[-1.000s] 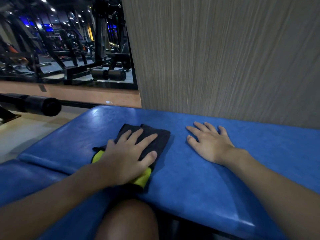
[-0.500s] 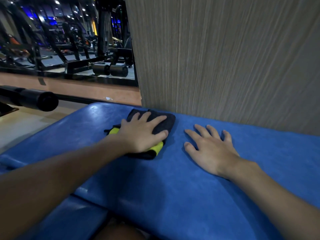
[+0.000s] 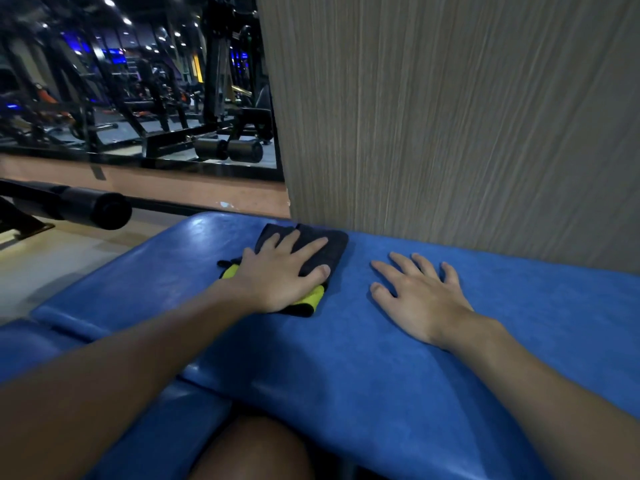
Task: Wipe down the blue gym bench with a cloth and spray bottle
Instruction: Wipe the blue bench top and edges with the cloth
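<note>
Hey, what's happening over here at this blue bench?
A person is wiping down the blue bench. Their left hand lies flat, fingers spread, on a folded dark cloth with a yellow edge, pressing it onto the padding near the far edge, close to the grey wall panel. The right hand rests flat on the bare padding beside the cloth and holds nothing. No spray bottle is in view.

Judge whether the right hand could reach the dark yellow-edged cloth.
Probably yes: the right hand lies on the blue padded bench beside the dark yellow-edged cloth, bare padding between; the left hand presses it.
</note>
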`<action>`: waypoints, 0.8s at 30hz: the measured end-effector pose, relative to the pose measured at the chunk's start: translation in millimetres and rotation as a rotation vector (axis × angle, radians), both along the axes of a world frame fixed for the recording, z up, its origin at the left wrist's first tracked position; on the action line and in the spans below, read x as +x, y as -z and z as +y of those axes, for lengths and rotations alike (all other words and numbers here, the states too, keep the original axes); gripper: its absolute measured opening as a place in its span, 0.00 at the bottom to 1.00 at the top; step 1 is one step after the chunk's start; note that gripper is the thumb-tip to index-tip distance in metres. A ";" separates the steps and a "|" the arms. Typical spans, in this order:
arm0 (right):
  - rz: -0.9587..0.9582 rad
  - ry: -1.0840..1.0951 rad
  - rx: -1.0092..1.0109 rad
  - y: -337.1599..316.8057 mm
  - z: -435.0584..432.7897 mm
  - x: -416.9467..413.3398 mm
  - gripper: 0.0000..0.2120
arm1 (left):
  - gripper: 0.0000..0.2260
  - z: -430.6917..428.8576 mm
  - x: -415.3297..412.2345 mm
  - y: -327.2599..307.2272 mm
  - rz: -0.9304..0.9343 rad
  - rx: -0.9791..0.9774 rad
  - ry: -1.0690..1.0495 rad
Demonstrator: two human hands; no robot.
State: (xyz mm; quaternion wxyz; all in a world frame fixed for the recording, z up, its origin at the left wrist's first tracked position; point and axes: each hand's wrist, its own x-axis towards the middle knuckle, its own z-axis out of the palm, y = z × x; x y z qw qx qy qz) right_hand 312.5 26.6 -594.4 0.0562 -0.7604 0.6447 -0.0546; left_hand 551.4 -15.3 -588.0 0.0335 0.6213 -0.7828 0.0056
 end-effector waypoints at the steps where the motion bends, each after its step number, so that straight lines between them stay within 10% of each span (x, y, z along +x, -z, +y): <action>1: -0.002 0.002 0.003 -0.8 0.6 0.2 0.28 | 0.30 15.5 5.8 -1.0 -0.002 0.016 0.003; 11: 0.051 -0.030 -0.010 -15.0 0.7 11.7 0.25 | 0.36 108.7 43.1 -1.3 -0.024 0.001 0.014; 24: 0.038 -0.072 0.007 0.5 -12.4 35.5 0.28 | 0.27 -32.1 9.4 -4.5 0.004 0.015 -0.025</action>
